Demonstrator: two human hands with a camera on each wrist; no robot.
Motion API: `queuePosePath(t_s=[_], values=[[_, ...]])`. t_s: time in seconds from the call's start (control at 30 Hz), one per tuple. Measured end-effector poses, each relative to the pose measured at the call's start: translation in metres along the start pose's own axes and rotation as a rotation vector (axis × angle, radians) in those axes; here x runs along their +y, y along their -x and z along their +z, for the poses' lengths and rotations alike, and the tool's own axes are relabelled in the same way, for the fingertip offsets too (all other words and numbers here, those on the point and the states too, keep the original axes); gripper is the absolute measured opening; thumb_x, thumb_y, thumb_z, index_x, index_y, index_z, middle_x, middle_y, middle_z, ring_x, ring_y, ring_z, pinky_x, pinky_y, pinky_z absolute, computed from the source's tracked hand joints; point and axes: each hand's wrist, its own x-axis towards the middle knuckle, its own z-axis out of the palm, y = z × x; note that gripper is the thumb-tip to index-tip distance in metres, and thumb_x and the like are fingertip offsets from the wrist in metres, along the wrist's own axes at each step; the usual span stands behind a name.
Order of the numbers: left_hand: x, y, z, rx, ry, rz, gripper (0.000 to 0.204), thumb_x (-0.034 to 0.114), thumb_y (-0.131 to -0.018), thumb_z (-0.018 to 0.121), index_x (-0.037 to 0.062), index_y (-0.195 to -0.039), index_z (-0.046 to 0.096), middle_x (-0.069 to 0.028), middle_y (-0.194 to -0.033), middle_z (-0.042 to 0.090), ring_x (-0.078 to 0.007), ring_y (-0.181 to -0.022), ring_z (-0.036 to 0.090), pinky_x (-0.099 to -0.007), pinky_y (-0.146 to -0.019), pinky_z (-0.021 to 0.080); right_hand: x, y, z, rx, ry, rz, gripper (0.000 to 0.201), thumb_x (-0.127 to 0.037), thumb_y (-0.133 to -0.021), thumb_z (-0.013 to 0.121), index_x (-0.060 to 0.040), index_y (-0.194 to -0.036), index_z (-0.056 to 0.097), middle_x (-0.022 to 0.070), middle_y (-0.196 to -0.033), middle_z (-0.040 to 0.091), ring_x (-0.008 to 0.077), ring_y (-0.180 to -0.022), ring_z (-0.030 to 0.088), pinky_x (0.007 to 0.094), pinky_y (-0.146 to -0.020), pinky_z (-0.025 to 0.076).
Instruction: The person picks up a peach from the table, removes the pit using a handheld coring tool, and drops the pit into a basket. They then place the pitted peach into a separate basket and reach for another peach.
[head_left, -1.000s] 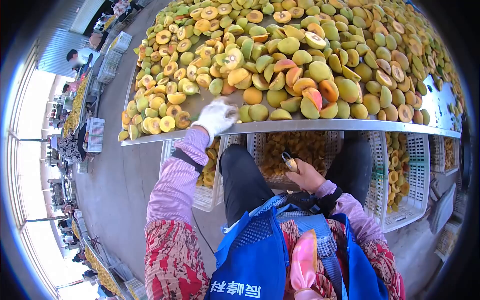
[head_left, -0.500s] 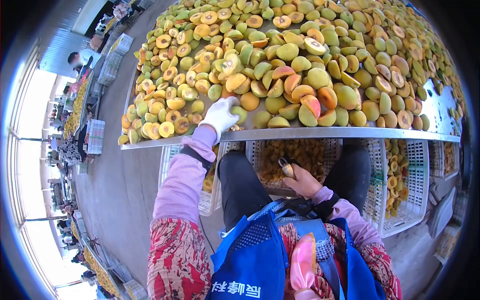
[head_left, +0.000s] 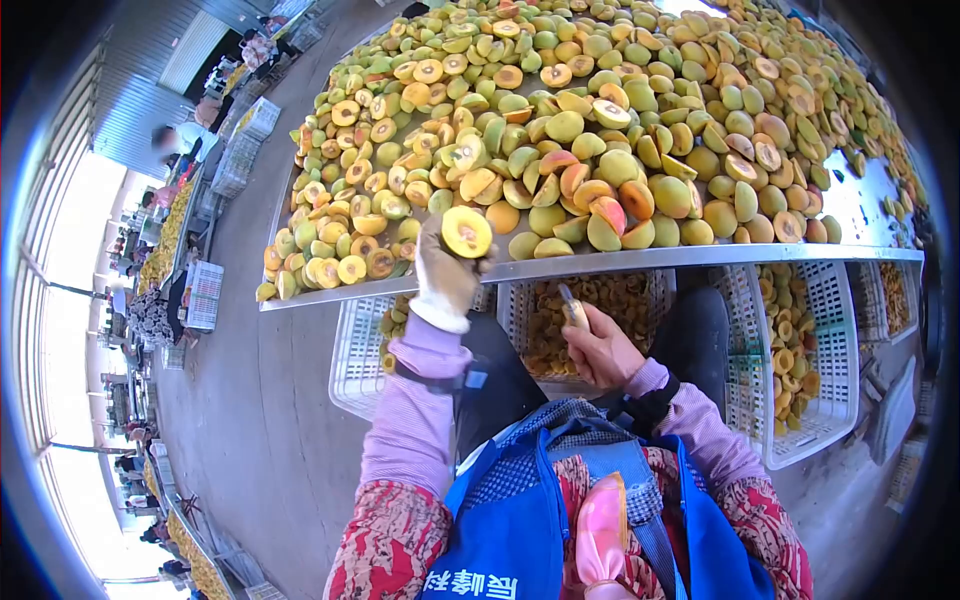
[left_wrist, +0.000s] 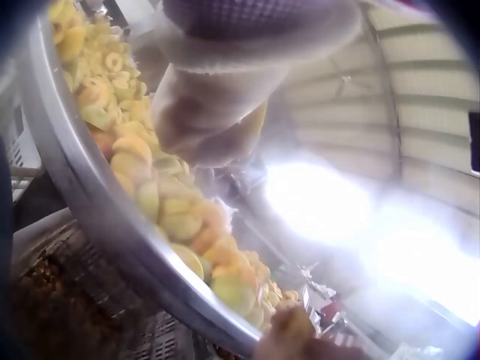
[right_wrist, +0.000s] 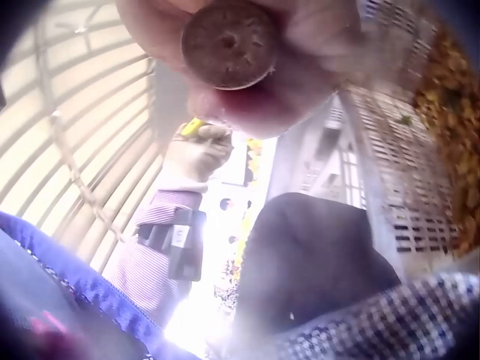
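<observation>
Just above the table's front edge, my left hand (head_left: 446,282) in a white glove grips a halved peach (head_left: 466,232). Its yellow cut face with the pit in the middle is turned up toward the head camera. Over my lap, my bare right hand (head_left: 606,346) holds a pitting tool with a metal loop, its fingers curled round the wooden handle (head_left: 574,314). From the right wrist view, the round butt of that handle (right_wrist: 229,45) faces the camera. In the left wrist view the glove (left_wrist: 202,124) is blurred and hides most of the peach.
Many cut peaches (head_left: 620,165) cover the metal table, whose raised rim (head_left: 620,261) runs before me. Below the rim stand white plastic crates: one between my knees, one at left (head_left: 352,350) and one at right (head_left: 838,350) holding halves. Other people work at tables far left.
My left hand has picked up a peach half from near the rim, lifted it and turned it cut face up. My right hand stays over my lap with the tool, now tilted more upright.
</observation>
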Motion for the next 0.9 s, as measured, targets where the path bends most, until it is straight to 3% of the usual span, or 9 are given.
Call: queuePosePath(t_s=[0.03,0.1,0.13,0.2,0.3,0.5,0.63,0.83,0.9], values=[[-0.005,0.011,0.009,-0.015,0.132,-0.020,0.047,0.043,-0.090,0.032,0.0023,-0.096,0.055,-0.0110,-0.078,0.060,-0.0231,-0.062,0.057,-0.0306,-0.051,0.046,-0.007,-0.001,0.006,0.003,0.002,-0.005,0.019,-0.017,-0.089,0.048,-0.0077,-0.103,0.041,-0.0004,-0.056,0.042,0.0077,-0.037,0.040,0.0219,-0.032,0.032],[-0.022,0.027,0.021,-0.004,0.216,0.010,0.047,0.043,-0.090,0.033,0.0011,-0.095,0.054,-0.0120,-0.077,0.060,-0.0242,-0.063,0.058,-0.0329,-0.054,0.048,-0.018,-0.004,0.015,-0.002,0.452,-0.219,0.029,-0.021,-0.086,0.052,-0.0018,-0.105,0.040,0.0108,-0.061,0.051,0.0213,-0.045,0.052,0.0334,-0.042,0.041],[-0.029,0.034,0.028,-0.011,0.299,0.016,0.046,0.041,-0.090,0.033,-0.0002,-0.094,0.054,-0.0121,-0.076,0.060,-0.0248,-0.064,0.058,-0.0343,-0.056,0.049,-0.018,-0.007,0.019,0.003,0.456,-0.220,0.029,-0.021,-0.086,0.052,-0.0018,-0.105,0.040,0.0108,-0.061,0.051,0.0213,-0.045,0.052,0.0334,-0.042,0.041],[-0.042,0.047,0.036,-0.111,0.256,0.106,0.043,0.036,-0.092,0.032,-0.0010,-0.093,0.054,-0.0121,-0.079,0.061,-0.0233,-0.068,0.059,-0.0348,-0.063,0.050,-0.016,-0.013,0.027,0.157,0.776,-0.789,0.036,-0.022,-0.084,0.054,0.0019,-0.106,0.038,0.0226,-0.071,0.056,0.0383,-0.065,0.058,0.0429,-0.058,0.045],[-0.053,0.057,0.041,-0.055,0.117,0.178,0.041,0.034,-0.092,0.032,-0.0003,-0.094,0.054,-0.0121,-0.082,0.061,-0.0217,-0.072,0.059,-0.0330,-0.069,0.050,-0.027,-0.002,0.034,0.121,0.779,-0.663,0.039,-0.022,-0.084,0.053,0.0034,-0.108,0.035,0.0286,-0.080,0.056,0.0472,-0.081,0.052,0.0477,-0.068,0.043],[-0.051,0.077,0.056,0.014,0.115,0.181,0.042,0.037,-0.093,0.032,0.0014,-0.098,0.054,-0.0096,-0.084,0.060,-0.0193,-0.075,0.057,-0.0289,-0.070,0.048,-0.022,0.005,0.043,0.164,0.860,-0.638,0.032,-0.019,-0.085,0.051,0.0037,-0.099,0.034,0.0297,-0.077,0.055,0.0463,-0.078,0.053,0.0472,-0.064,0.043],[-0.059,0.072,0.053,0.061,-0.168,0.473,0.047,0.046,-0.093,0.032,0.0029,-0.098,0.052,-0.0074,-0.079,0.056,-0.0141,-0.069,0.053,-0.0247,-0.063,0.045,-0.017,0.007,0.048,0.208,0.811,-0.637,0.029,-0.018,-0.085,0.051,0.0026,-0.098,0.034,0.0296,-0.077,0.055,0.0468,-0.077,0.053,0.0473,-0.064,0.043],[-0.048,0.058,0.032,-0.023,-0.291,0.382,0.046,0.043,-0.092,0.035,0.0007,-0.090,0.054,-0.0091,-0.076,0.059,-0.0170,-0.065,0.056,-0.0274,-0.061,0.047,-0.024,0.002,0.038,0.092,0.806,-0.525,0.032,-0.015,-0.082,0.054,0.0006,-0.104,0.037,0.0262,-0.081,0.055,0.0439,-0.078,0.054,0.0439,-0.066,0.044],[-0.044,0.057,0.031,-0.125,-0.055,0.089,0.044,0.041,-0.092,0.038,0.0002,-0.088,0.056,-0.0115,-0.077,0.060,-0.0199,-0.066,0.058,-0.0298,-0.062,0.049,-0.031,0.003,0.034,-0.014,0.913,-0.459,0.033,-0.019,-0.082,0.051,0.0047,-0.100,0.037,0.0296,-0.081,0.056,0.0447,-0.078,0.055,0.0460,-0.067,0.045]])
